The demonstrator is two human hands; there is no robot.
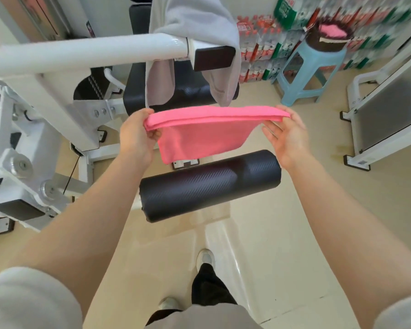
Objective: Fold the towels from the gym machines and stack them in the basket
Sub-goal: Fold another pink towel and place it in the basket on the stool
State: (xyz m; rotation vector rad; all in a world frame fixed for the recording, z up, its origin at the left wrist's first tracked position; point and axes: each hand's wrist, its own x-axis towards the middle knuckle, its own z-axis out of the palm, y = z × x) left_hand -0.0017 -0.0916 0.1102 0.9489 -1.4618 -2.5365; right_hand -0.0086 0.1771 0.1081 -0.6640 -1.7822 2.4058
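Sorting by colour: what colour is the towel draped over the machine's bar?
Light grey towel, seen in the head view.

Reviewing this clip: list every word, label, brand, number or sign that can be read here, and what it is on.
No text can be read.
Green sign above the bottles: white characters, too blurred.
Bottle labels on the stacked packs: red and green, too blurred.
Sticker on the right machine's base: a code-like mark, too small.
Strip on the basket rim: no print visible.
Pink towel and grey towel: no print seen.
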